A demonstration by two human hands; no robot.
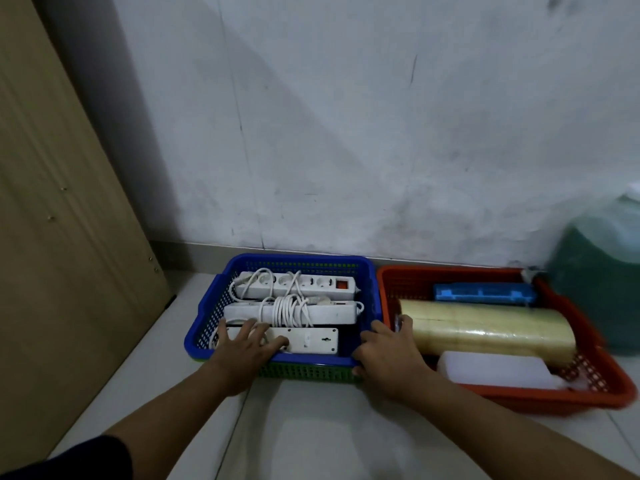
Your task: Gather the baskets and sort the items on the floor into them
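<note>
Blue basket (211, 317), lower centre: three power strips. Left hand (247, 344) flat, fingers spread on nearest strip (311, 340); right hand (388, 355) curled over rim. Sorting apparently near done; next, seat strip flat.

Left hand (247, 344) rests on power strips (294, 308) in the blue basket (207, 320); right hand (389, 355) grips its rim.
</note>
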